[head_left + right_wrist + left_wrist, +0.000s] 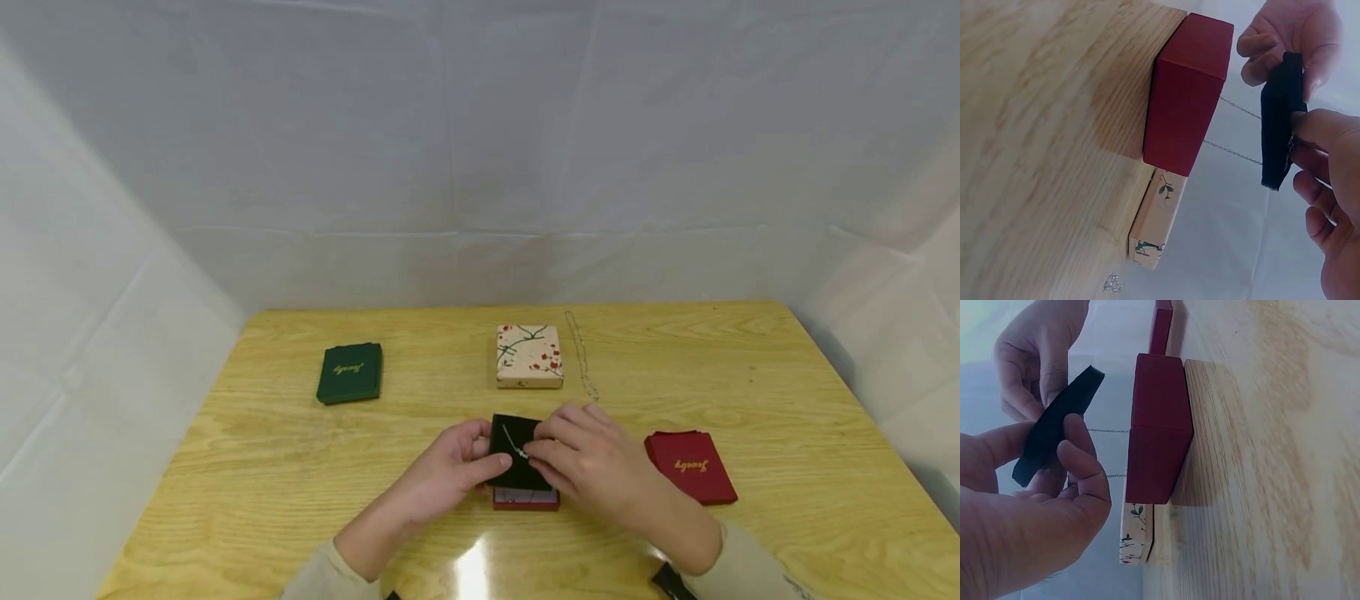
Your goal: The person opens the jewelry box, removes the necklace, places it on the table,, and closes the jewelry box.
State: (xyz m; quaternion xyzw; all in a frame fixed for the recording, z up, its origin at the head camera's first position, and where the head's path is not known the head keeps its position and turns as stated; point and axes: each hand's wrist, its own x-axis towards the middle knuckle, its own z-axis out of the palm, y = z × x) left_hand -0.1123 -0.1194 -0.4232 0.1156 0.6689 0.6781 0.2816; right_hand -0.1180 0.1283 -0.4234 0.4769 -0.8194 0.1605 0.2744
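With the left hand (456,460), we hold a black pad (521,427) along its left side, thumb laid on the upper face and fingers behind. With the right hand (592,462), fingertips drawn together, we pinch a thin silver necklace (522,453) at its small bright beads, over the right part of that face. The pad is held tilted, clear of the table. Beneath it, two strands of chain run toward an open red box (1159,428) (the wrist views do not show us where they end). The red box stands on the wooden table (247,467), directly below the pad and apart from it. Beyond the box we find a cream box (529,357) with a floral print; a loose chain (581,354) lies just beside it, to its right. To the right of the right hand lies a red lid (692,468) with gold lettering. Well apart, at the far left, we see a green box (350,373) lettered likewise. White sheeting (480,150) encloses the table at the back and sides.
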